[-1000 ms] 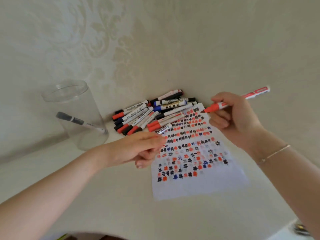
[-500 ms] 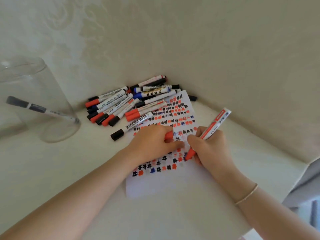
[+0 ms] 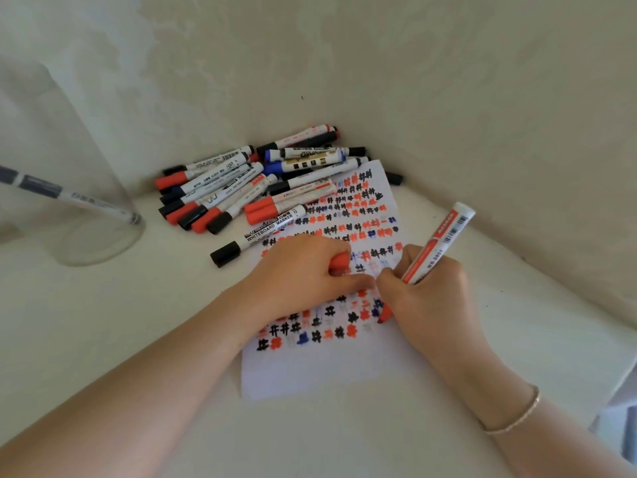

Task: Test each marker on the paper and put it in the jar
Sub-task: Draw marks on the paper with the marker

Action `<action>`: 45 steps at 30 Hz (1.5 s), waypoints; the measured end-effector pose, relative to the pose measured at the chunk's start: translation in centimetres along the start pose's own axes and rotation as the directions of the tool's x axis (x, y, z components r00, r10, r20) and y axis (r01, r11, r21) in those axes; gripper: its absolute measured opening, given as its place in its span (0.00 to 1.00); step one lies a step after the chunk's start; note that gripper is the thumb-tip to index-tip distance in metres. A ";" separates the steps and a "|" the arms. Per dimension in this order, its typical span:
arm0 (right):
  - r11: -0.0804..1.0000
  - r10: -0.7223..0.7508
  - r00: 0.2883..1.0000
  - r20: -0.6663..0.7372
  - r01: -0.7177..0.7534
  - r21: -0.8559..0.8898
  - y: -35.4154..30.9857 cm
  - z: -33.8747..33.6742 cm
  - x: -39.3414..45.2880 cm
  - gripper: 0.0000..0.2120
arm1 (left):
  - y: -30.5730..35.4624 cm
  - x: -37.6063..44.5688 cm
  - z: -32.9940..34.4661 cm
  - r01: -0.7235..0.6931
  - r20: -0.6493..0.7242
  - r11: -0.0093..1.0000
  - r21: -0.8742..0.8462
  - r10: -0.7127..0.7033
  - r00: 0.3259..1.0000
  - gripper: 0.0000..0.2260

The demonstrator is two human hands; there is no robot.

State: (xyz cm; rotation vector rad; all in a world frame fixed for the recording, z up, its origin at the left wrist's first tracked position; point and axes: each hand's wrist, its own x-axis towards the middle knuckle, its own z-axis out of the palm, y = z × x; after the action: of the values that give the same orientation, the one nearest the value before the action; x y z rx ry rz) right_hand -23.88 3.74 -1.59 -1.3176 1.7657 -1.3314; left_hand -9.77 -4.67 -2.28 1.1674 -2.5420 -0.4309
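My right hand [image 3: 431, 301] grips an uncapped red marker [image 3: 437, 246] with its tip down on the paper [image 3: 327, 370], near the lower rows of red, black and blue marks. My left hand [image 3: 303, 277] rests on the paper and holds the red cap [image 3: 339, 261] in its curled fingers. A pile of capped markers [image 3: 248, 188] lies in the corner behind the paper. The clear glass jar [image 3: 69, 208] stands at the left with one black-capped marker [image 3: 62, 193] leaning inside it.
The white table meets two cream walls in a corner just behind the marker pile. A single black-capped whiteboard marker [image 3: 256, 236] lies apart from the pile, beside the paper's left edge. The table's right edge [image 3: 606, 384] drops off at the lower right.
My right hand came down from above the paper and set the marker tip on the lower rows. My left hand moved onto the paper with the cap. The view shifted right.
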 end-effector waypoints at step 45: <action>0.677 0.149 0.966 0.210 -0.255 0.691 -1.7 -0.9 2.2 0.11 | -0.4 -1.1 -1.4 -0.010 0.144 0.972 -0.233 0.045 0.989 0.08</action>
State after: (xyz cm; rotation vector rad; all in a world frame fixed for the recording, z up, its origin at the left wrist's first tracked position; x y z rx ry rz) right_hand -24.85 2.00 0.54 -0.7150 1.0542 -1.5258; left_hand -8.27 -4.25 -1.30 1.0472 -2.5417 -0.8120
